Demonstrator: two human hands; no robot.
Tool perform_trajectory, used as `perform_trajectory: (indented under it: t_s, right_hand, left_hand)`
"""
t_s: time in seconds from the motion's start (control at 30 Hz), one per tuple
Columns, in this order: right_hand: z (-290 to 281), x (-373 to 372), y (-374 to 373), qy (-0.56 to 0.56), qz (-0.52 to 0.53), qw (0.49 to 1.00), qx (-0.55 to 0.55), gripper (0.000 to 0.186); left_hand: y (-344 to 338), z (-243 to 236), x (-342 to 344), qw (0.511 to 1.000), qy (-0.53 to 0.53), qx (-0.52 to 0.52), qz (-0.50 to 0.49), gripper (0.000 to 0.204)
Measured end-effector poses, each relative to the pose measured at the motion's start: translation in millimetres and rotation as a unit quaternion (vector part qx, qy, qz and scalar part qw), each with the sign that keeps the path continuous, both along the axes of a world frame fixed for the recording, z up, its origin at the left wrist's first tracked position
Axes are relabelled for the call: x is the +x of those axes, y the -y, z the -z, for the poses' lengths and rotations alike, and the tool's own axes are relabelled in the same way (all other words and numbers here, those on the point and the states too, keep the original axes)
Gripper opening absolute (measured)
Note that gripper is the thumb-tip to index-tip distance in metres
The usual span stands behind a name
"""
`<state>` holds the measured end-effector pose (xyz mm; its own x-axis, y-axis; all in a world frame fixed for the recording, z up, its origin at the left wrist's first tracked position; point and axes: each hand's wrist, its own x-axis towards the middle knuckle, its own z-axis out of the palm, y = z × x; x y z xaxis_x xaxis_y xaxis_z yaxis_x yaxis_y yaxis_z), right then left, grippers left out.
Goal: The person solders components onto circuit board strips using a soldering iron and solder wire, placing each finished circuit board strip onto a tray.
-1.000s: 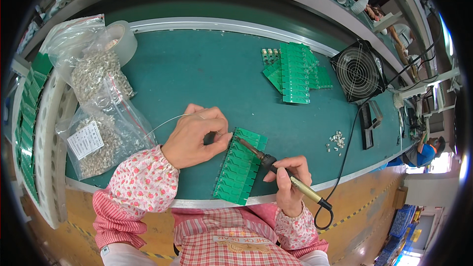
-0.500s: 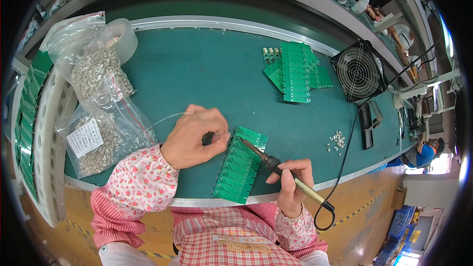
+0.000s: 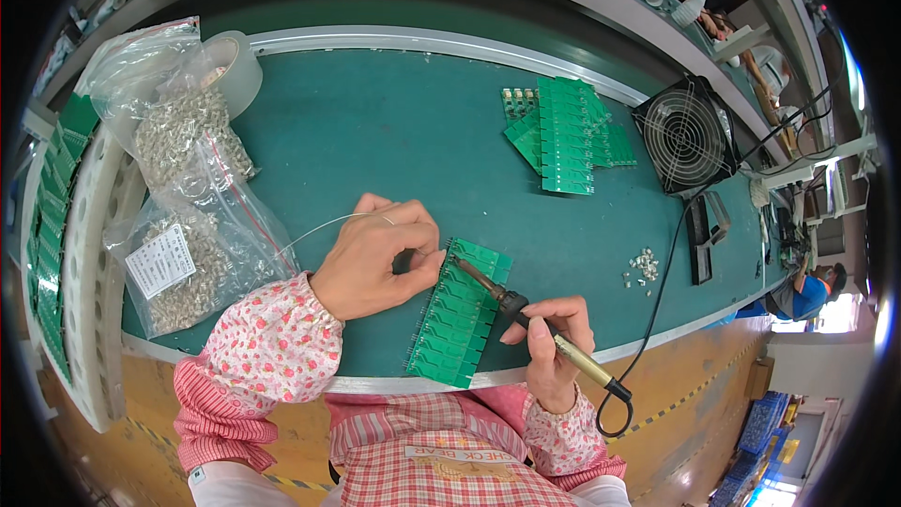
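A green circuit board panel (image 3: 457,319) lies near the front edge of the bench, with a row of dark pins along its left side. My right hand (image 3: 556,347) is closed round a soldering iron (image 3: 511,303), whose tip reaches the upper left part of the panel. My left hand (image 3: 383,253) pinches a thin solder wire (image 3: 324,223) at the panel's upper left edge. The wire loops back over the hand toward the bags. Where exactly the wire's end meets the iron's tip is too small to make out.
Bags of small pale parts (image 3: 183,136) and a tape roll (image 3: 235,75) stand left, beside a rack of green boards (image 3: 58,216). Stacked boards (image 3: 568,136), a black fan (image 3: 688,134), loose parts (image 3: 644,265) and a black tray (image 3: 700,239) are right. The iron's cable (image 3: 668,263) crosses there.
My left hand has shifted slightly right toward the panel's pin row. The soldering iron has moved slightly left, its tip nearer that edge. The panel stays in place.
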<state>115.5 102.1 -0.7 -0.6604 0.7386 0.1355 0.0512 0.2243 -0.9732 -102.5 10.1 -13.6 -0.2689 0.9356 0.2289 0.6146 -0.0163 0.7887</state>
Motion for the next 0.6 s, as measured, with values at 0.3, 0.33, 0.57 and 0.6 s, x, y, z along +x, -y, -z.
perform_trajectory:
  t_s: [0.3,0.33,0.57,0.6]
  right_hand:
    - [9,9,-1,-0.074,0.032,0.997,-0.001,0.014]
    - [10,10,-1,-0.082,0.034,0.996,-0.007,0.014]
    - [9,12,-5,-0.082,-0.038,0.995,0.030,0.013]
    - [9,12,-6,-0.082,-0.040,0.995,0.029,0.014]
  left_hand:
    - [1,0,-3,0.999,0.027,0.018,-0.015,0.022]
    - [2,0,-4,0.999,0.031,0.027,-0.005,0.020]
    - [5,-1,-3,0.998,0.038,0.021,0.052,0.022]
    - [5,-1,-3,0.998,0.035,0.025,0.055,0.022]
